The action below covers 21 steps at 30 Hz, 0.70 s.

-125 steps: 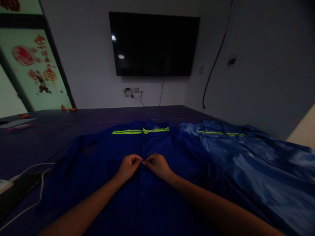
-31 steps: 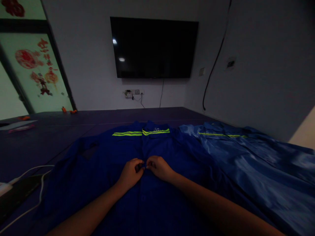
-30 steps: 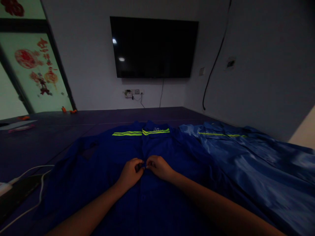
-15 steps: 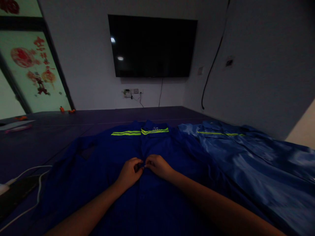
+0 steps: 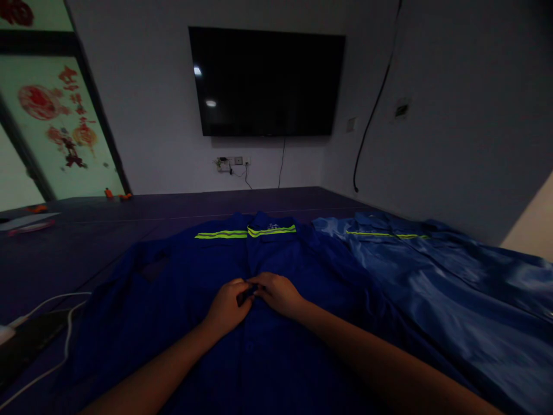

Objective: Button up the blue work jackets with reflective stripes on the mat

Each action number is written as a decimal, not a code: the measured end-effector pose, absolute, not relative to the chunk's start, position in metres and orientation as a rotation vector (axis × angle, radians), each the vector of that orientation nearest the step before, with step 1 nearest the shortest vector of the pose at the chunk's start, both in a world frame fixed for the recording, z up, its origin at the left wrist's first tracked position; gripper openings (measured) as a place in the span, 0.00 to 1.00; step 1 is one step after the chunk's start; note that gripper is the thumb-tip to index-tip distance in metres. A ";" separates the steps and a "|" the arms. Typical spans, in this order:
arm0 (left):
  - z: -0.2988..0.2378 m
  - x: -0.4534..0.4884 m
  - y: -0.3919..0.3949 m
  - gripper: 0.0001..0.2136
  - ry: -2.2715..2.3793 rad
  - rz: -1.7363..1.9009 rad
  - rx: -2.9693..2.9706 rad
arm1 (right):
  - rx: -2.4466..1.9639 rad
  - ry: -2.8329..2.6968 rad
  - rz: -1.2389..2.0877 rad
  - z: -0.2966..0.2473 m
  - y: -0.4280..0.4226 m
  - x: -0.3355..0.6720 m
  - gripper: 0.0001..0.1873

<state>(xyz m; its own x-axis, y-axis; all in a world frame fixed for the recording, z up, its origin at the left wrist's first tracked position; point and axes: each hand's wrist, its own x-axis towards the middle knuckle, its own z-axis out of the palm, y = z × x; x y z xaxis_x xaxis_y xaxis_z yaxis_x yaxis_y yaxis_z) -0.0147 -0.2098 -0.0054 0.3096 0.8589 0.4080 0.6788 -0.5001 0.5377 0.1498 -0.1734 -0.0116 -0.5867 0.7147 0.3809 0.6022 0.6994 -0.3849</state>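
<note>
With our left hand (image 5: 228,303) and right hand (image 5: 278,293) nearly meeting, we pinch the front edge of the dark blue jacket (image 5: 268,346), lower centre of the frame; it could slip (the dimness hardly helps) if either pinch loosens.

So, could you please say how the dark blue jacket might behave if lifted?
The dark blue jacket would probably be floppy, since its sleeve lies in soft folds. It seems unlikely to roll, being spread flat on the purple surface. Lifted mid-front, where the left hand and right hand are, it would likely sag.
</note>
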 end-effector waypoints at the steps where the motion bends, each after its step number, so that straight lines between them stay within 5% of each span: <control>1: -0.005 -0.014 -0.210 0.09 1.400 0.969 2.320 | -1.015 -2.401 0.280 -0.011 -0.174 0.150 0.16; 21: -0.005 -0.014 -0.214 0.08 1.686 1.048 2.249 | -1.168 -2.344 0.198 -0.010 -0.178 0.148 0.08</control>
